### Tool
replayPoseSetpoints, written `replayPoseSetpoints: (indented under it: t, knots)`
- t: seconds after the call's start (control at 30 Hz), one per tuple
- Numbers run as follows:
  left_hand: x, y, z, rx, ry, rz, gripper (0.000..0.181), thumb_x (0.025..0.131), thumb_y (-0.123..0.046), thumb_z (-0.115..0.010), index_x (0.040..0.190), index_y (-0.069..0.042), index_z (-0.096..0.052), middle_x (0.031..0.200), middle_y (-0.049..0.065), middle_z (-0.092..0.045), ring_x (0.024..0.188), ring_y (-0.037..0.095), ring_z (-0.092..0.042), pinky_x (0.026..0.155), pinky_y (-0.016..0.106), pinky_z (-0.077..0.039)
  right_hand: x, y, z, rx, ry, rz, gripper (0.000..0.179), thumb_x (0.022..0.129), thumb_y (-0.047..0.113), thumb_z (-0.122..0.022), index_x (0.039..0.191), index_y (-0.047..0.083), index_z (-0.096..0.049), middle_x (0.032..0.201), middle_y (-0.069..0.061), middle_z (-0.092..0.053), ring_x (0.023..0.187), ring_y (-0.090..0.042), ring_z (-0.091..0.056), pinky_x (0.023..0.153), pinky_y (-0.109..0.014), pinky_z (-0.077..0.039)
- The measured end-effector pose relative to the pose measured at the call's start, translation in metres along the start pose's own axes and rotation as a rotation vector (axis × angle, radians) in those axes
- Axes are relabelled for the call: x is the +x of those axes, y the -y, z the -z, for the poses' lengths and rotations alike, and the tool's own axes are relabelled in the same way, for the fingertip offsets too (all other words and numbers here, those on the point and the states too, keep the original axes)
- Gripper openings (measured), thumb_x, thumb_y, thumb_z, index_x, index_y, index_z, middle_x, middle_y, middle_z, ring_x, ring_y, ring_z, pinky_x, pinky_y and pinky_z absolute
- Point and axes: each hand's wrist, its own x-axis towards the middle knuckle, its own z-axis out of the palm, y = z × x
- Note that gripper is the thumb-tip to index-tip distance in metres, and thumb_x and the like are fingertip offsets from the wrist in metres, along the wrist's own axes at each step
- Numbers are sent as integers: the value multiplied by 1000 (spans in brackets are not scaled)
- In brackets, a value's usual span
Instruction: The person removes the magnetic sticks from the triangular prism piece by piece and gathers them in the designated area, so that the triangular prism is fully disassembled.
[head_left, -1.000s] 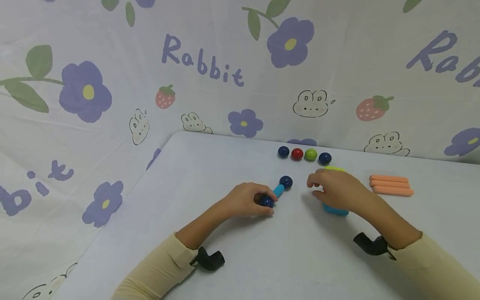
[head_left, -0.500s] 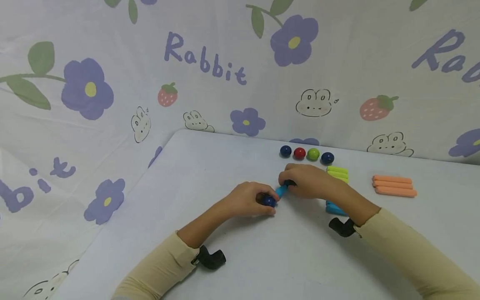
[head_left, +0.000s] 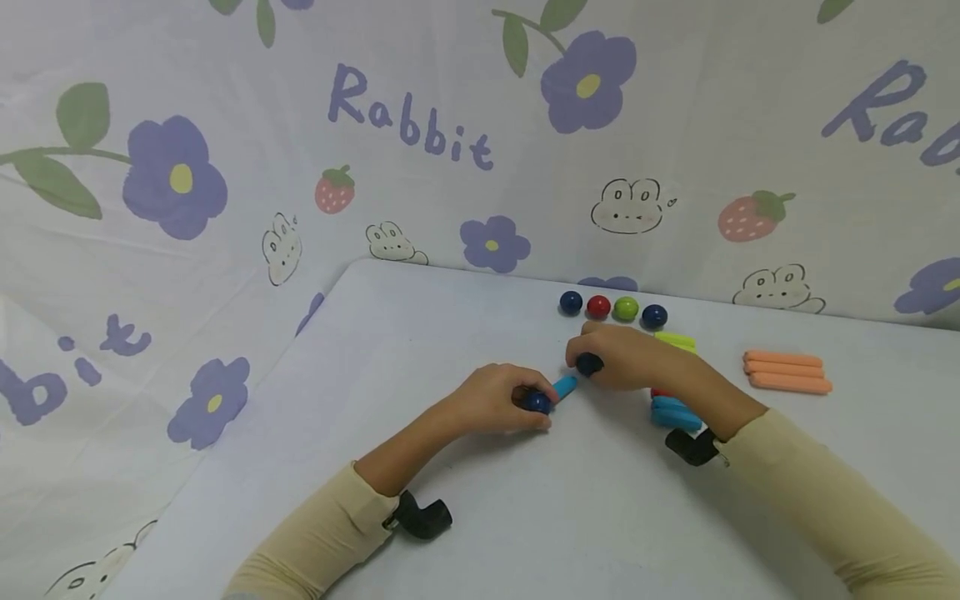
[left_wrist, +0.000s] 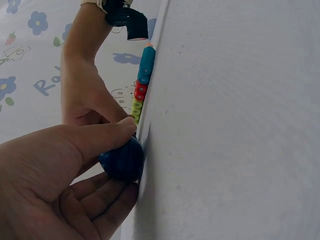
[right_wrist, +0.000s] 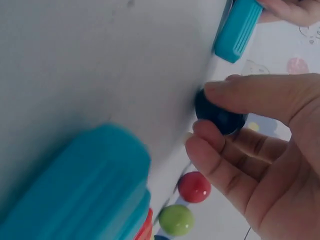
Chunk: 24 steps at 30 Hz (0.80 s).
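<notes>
My left hand (head_left: 495, 400) grips a dark blue ball (left_wrist: 122, 159) low over the white table, thumb on one side and fingers on the other. A short light-blue stick (head_left: 564, 387) reaches from that ball toward the right; its far end is bare. Just beyond that end, my right hand (head_left: 622, 357) pinches a second dark blue ball (right_wrist: 220, 112) between thumb and fingers. In the right wrist view a gap shows between this ball and the stick. Light-blue sticks (head_left: 675, 412) lie beside the right forearm.
Behind the hands stand a blue ball (head_left: 571, 302), a red ball (head_left: 598, 307), a green ball (head_left: 626, 308) and another blue ball (head_left: 654, 316) in a row. Yellow-green sticks (head_left: 678, 341) and red sticks (left_wrist: 140, 90) are partly hidden. Orange sticks (head_left: 787, 372) lie at the right.
My right hand came left from over the coloured sticks and took hold of the ball at the stick's far end. That ball has since moved right, off the stick. The left hand stays nearly still.
</notes>
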Motion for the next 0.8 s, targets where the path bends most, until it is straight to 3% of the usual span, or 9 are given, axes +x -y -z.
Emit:
replayPoseSetpoints:
  t: [0.17,0.4,0.57,0.7,0.8]
  knots:
    - [0,0,-1,-2,-3,-6,25,85,-28,-82,109,-25,-76,114,-7,-69,94,8,-58,80,25,-48,1,-8,6,35,22,-6,34,86,2,-76,118,8,-67,108,-6,-67,96,-24,-61,86,-41,-56]
    - [0,0,-1,10,1,-5,26,86,-29,-82,110,-24,-75,114,-7,-68,95,7,-58,81,25,-48,7,-10,25,98,23,15,31,86,6,-77,115,2,-68,101,-6,-66,85,-21,-58,78,-33,-57]
    - [-1,0,0,10,-3,-1,26,85,-29,-82,110,-25,-75,115,-7,-69,94,7,-59,81,24,-49,21,-14,38,51,-19,41,29,88,10,-72,116,2,-70,95,-6,-65,82,-21,-56,75,-34,-54]
    - [0,1,-1,13,-2,-4,26,85,-29,-82,110,-26,-75,117,-6,-69,97,6,-59,81,24,-49,36,-18,45,91,-55,30,28,90,11,-71,116,1,-67,98,-8,-66,83,-23,-59,75,-37,-53]
    - [0,0,0,17,-5,-2,26,85,-29,-82,110,-26,-75,117,-6,-69,97,7,-59,82,24,-49,48,-19,50,149,-78,-24,27,92,11,-71,116,3,-62,109,-11,-66,83,-24,-61,74,-38,-55]
